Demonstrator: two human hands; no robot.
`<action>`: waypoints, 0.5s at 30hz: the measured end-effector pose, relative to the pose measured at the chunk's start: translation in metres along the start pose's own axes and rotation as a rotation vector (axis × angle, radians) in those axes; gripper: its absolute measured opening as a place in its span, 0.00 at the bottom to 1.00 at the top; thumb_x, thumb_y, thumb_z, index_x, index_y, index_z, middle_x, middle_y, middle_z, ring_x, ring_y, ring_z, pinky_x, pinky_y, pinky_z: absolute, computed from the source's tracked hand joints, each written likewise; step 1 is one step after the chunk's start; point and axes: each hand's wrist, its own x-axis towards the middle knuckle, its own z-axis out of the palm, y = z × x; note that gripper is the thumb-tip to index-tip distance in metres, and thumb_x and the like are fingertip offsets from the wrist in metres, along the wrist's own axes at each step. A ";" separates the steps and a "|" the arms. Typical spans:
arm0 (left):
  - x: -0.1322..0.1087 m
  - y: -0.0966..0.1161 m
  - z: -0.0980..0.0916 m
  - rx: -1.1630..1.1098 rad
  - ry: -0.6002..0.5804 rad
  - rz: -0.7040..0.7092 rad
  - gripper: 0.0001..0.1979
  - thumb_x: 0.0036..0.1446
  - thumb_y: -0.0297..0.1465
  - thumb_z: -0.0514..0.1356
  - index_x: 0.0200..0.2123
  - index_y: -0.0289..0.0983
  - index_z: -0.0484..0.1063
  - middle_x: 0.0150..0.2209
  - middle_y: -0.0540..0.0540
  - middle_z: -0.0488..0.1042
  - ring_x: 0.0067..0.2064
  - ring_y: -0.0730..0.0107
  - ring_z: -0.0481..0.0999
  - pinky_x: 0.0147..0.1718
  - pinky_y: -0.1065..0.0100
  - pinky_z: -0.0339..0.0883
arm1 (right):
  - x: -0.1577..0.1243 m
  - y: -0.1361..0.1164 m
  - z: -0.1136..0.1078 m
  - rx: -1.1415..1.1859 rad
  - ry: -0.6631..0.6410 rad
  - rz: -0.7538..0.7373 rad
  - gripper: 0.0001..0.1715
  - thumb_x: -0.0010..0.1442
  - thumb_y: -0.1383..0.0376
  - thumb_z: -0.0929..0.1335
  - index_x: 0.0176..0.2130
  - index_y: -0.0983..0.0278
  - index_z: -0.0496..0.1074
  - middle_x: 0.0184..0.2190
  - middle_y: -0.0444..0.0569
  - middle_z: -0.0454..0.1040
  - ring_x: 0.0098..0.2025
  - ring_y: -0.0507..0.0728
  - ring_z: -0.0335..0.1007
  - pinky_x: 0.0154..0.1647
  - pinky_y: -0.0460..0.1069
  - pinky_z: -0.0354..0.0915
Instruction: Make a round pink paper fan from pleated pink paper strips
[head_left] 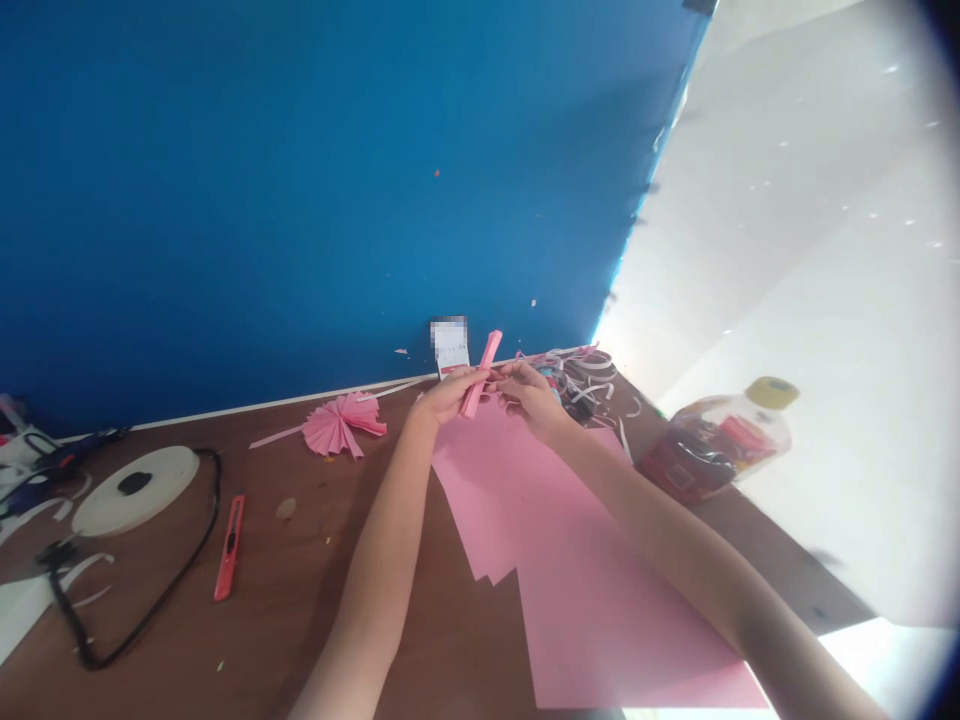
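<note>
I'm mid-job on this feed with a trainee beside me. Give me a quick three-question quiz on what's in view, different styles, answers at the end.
1. Open question: what does the left hand hold?
2. True or false: the red cutter lies to the left of the pleated pink fan.
3. Fill in the blank: the cap on the bottle is ____.

Key:
1. A folded pink paper strip, held at a slant; the right hand is close beside it.
2. True.
3. Yellow.
</note>
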 end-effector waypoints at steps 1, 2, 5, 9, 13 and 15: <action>0.000 0.000 0.000 0.001 -0.004 -0.002 0.14 0.52 0.33 0.63 0.40 0.31 0.74 0.34 0.42 0.74 0.37 0.71 0.74 0.38 0.67 0.66 | 0.001 0.001 0.000 -0.022 0.001 0.004 0.18 0.43 0.66 0.70 0.35 0.60 0.61 0.28 0.42 0.75 0.22 0.48 0.64 0.19 0.43 0.55; 0.000 0.000 0.000 0.004 -0.009 -0.004 0.14 0.52 0.33 0.63 0.40 0.31 0.75 0.34 0.42 0.74 0.36 0.71 0.73 0.38 0.67 0.66 | 0.001 0.001 -0.001 -0.042 0.004 0.007 0.18 0.43 0.66 0.70 0.35 0.60 0.61 0.28 0.42 0.75 0.22 0.48 0.64 0.19 0.43 0.55; -0.001 0.002 0.001 0.024 -0.038 0.004 0.13 0.52 0.33 0.63 0.40 0.31 0.75 0.32 0.43 0.74 0.35 0.72 0.73 0.39 0.67 0.65 | 0.002 0.003 -0.002 -0.084 0.023 0.010 0.18 0.44 0.66 0.70 0.35 0.60 0.60 0.27 0.43 0.75 0.21 0.49 0.65 0.19 0.44 0.56; -0.002 0.006 0.003 0.084 -0.050 0.028 0.13 0.52 0.33 0.63 0.39 0.30 0.76 0.33 0.42 0.75 0.36 0.72 0.73 0.40 0.68 0.64 | 0.004 0.005 -0.003 -0.128 0.056 0.022 0.18 0.44 0.67 0.69 0.35 0.60 0.60 0.26 0.43 0.76 0.21 0.50 0.65 0.20 0.44 0.56; -0.002 0.005 0.002 0.085 -0.069 0.058 0.14 0.53 0.33 0.62 0.41 0.30 0.76 0.33 0.41 0.75 0.36 0.72 0.73 0.40 0.67 0.64 | 0.004 0.002 -0.005 -0.149 0.061 0.018 0.17 0.44 0.66 0.69 0.35 0.60 0.60 0.27 0.44 0.76 0.22 0.50 0.66 0.21 0.45 0.56; -0.002 0.003 -0.002 0.053 -0.061 0.068 0.15 0.53 0.34 0.62 0.40 0.30 0.76 0.34 0.39 0.76 0.37 0.71 0.73 0.41 0.66 0.64 | 0.003 -0.001 -0.005 -0.148 0.056 0.002 0.16 0.45 0.66 0.68 0.34 0.60 0.60 0.27 0.44 0.76 0.22 0.50 0.65 0.21 0.45 0.56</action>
